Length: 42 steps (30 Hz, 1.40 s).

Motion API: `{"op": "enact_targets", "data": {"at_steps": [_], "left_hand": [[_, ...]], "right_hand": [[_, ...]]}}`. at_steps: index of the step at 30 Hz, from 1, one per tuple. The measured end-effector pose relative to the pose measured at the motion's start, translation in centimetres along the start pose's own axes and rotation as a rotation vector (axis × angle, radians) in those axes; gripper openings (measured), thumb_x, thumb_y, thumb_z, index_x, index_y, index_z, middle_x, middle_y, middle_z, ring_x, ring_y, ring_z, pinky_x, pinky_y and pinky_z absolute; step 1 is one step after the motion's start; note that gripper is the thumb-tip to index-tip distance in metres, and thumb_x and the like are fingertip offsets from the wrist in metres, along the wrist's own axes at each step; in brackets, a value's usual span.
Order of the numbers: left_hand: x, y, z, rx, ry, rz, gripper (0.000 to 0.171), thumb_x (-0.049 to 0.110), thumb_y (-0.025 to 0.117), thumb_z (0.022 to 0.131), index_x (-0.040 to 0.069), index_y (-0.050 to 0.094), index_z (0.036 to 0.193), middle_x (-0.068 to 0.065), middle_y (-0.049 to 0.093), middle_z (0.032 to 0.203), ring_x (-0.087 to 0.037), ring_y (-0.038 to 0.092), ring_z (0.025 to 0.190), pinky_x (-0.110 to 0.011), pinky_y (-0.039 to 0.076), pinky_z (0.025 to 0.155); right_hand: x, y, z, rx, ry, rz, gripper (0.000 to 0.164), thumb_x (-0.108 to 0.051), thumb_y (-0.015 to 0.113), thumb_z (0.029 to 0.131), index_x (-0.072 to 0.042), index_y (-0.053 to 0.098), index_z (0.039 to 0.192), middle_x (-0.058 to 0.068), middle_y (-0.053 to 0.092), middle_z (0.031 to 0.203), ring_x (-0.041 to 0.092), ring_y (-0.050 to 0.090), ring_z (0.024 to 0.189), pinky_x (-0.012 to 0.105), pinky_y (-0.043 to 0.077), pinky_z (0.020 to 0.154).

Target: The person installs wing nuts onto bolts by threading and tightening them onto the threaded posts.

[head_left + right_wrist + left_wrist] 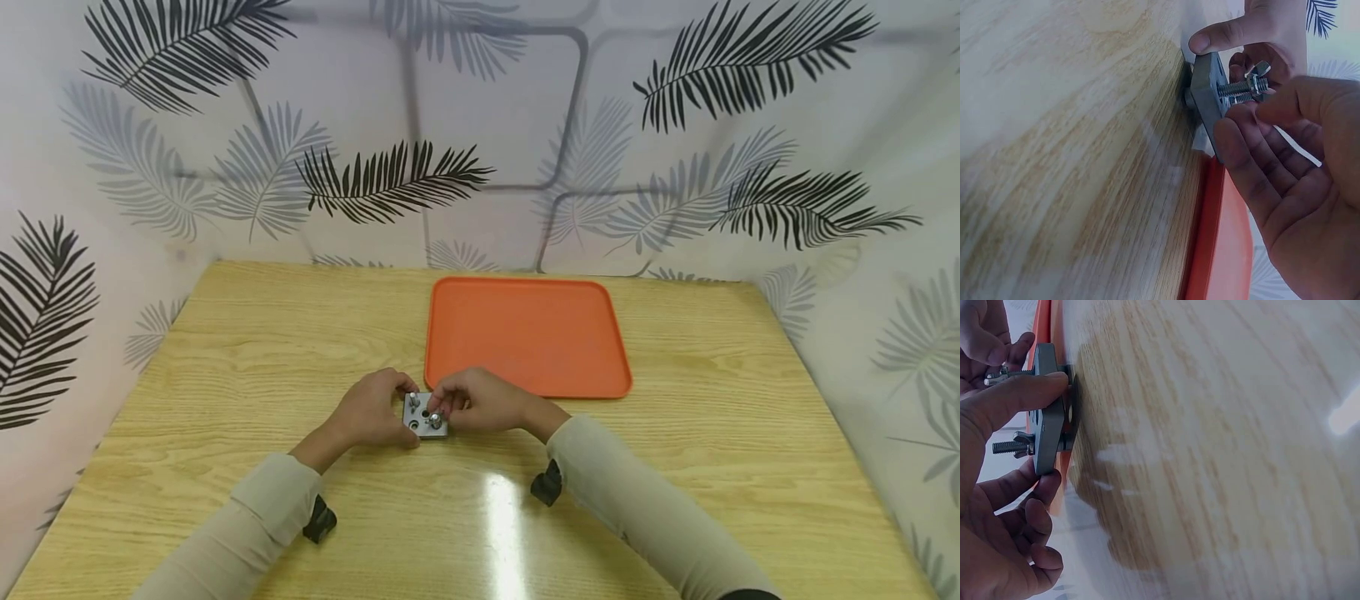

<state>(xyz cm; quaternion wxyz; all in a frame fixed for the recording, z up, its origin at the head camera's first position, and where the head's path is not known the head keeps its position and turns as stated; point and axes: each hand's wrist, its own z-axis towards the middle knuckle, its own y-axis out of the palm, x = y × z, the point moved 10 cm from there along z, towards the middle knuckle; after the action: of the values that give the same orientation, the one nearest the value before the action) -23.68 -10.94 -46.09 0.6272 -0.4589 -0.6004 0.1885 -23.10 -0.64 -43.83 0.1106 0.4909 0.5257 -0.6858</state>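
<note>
A small grey metal plate (424,429) with holes sits low over the table, bolt heads showing beneath it in the wrist views. Two bolts stand up through it, each carrying a wing nut; one wing nut (1022,445) shows plainly in the left wrist view. My left hand (372,410) grips the plate by opposite edges, thumb on the near one and fingers on the far one. Over the other bolt (1235,89), my right hand (480,402) has thumb and index finger curled together, fingertips right at its wing nut (1259,76).
An orange tray (528,337) lies just behind the hands, its front edge close to the plate. The wooden table (300,333) reaches back to a leaf-patterned cloth (495,125). Black wrist mounts (547,483) hang under both sleeves.
</note>
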Motion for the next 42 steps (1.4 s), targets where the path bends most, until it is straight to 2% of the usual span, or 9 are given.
{"op": "enact_targets", "data": {"at_steps": [8, 19, 26, 30, 34, 38, 42], "left_hand": [[-0.01, -0.02, 0.02, 0.003, 0.000, 0.001, 0.060, 0.023, 0.093, 0.059, 0.006, 0.068, 0.112, -0.008, 0.066, 0.107, -0.023, 0.062, 0.097, -0.042, 0.053, 0.086], [-0.02, -0.01, 0.05, 0.004, 0.003, 0.009, 0.061, 0.025, 0.093, 0.060, 0.006, 0.068, 0.113, -0.009, 0.066, 0.108, -0.024, 0.062, 0.100, -0.044, 0.053, 0.089], [-0.01, 0.01, 0.05, 0.004, 0.003, 0.005, 0.060, 0.023, 0.093, 0.059, 0.006, 0.067, 0.111, -0.009, 0.065, 0.107, -0.022, 0.061, 0.095, -0.042, 0.052, 0.085], [0.00, 0.04, 0.06, 0.003, 0.004, 0.005, 0.060, 0.023, 0.093, 0.059, 0.006, 0.067, 0.110, -0.008, 0.065, 0.106, -0.021, 0.060, 0.093, -0.041, 0.052, 0.084], [0.02, 0.04, 0.06, -0.002, -0.002, 0.004, 0.060, 0.023, 0.093, 0.059, 0.006, 0.067, 0.111, -0.008, 0.065, 0.106, -0.021, 0.061, 0.094, -0.041, 0.052, 0.084], [0.09, -0.01, 0.05, -0.006, -0.007, 0.008, 0.060, 0.023, 0.093, 0.060, 0.006, 0.068, 0.112, -0.008, 0.065, 0.106, -0.022, 0.061, 0.095, -0.041, 0.052, 0.085], [0.26, -0.08, 0.03, -0.007, -0.001, 0.013, 0.060, 0.023, 0.093, 0.060, 0.006, 0.068, 0.112, -0.008, 0.065, 0.107, -0.023, 0.062, 0.097, -0.042, 0.053, 0.086]], "right_hand": [[0.21, -0.20, -0.10, -0.004, 0.018, 0.006, 0.018, 0.000, 0.057, 0.090, 0.000, 0.072, 0.100, 0.012, 0.075, 0.092, 0.002, 0.065, 0.077, 0.017, 0.055, 0.071], [0.42, 0.16, 0.13, -0.016, 0.017, 0.004, 0.021, -0.005, 0.063, 0.092, -0.001, 0.069, 0.112, 0.009, 0.073, 0.088, 0.001, 0.062, 0.074, 0.017, 0.054, 0.070], [0.74, 0.26, 0.24, -0.009, 0.044, -0.024, 0.011, -0.011, 0.071, 0.090, -0.006, 0.068, 0.099, 0.006, 0.071, 0.084, 0.002, 0.061, 0.073, 0.017, 0.053, 0.070], [0.78, 0.26, 0.27, -0.011, 0.056, -0.045, 0.013, -0.016, 0.075, 0.089, -0.008, 0.066, 0.094, 0.005, 0.069, 0.083, 0.002, 0.060, 0.071, 0.017, 0.052, 0.068], [0.57, -0.08, 0.26, -0.011, 0.043, -0.052, 0.007, -0.008, 0.069, 0.089, -0.006, 0.067, 0.096, 0.007, 0.070, 0.086, 0.003, 0.060, 0.075, 0.017, 0.053, 0.070], [0.16, -0.47, 0.29, -0.004, 0.004, -0.056, 0.016, 0.000, 0.059, 0.091, -0.002, 0.070, 0.102, 0.010, 0.072, 0.093, 0.005, 0.063, 0.081, 0.017, 0.054, 0.075], [0.02, -0.38, 0.32, -0.018, -0.014, -0.058, 0.019, -0.002, 0.058, 0.095, -0.001, 0.072, 0.107, 0.011, 0.074, 0.097, 0.004, 0.064, 0.083, 0.016, 0.054, 0.076]]}}
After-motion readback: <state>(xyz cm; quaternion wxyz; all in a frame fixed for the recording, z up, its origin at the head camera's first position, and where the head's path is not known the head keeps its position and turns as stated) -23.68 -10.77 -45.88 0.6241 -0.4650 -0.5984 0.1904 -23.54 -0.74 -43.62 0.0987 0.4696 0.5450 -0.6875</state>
